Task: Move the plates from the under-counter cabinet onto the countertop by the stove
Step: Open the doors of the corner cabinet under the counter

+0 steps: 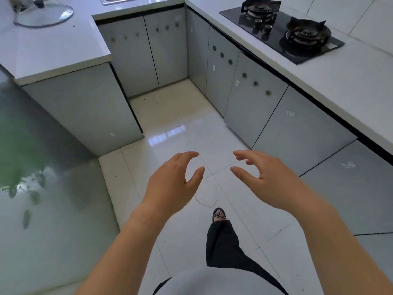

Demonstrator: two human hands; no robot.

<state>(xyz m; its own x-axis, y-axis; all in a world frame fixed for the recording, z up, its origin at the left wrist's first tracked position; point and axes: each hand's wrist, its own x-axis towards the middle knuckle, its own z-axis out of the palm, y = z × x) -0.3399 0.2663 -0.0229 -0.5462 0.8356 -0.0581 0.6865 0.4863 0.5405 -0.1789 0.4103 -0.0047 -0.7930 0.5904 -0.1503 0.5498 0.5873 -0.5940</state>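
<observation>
Nearest us, our left hand (170, 186) and right hand (274, 184) hang out in front over the glossy white tiled floor (174, 135). Fingers are loosely curved w/ thumbs apart, gripping nothing, and the two hands are near each other but not touching. Below them, one foot in a dark patterned sandal (219, 216) is planted fwd.

Further on, the pale grey flat-fronted under-counter cabinet doors (253, 92) run along the right side & round the corner. Every one we can see is closed, so no plates are in view. They're presumably behind a door, can't tell which.

Above, the white stone-look countertop (350, 88) carries the black glass two-burner gas stove (282, 30), w/ bare surface on its near side.

Our read: approach step, nothing moved yet. Next we'd need to crouch, get a door open by its edge or finger holes, then find the stack.
</observation>
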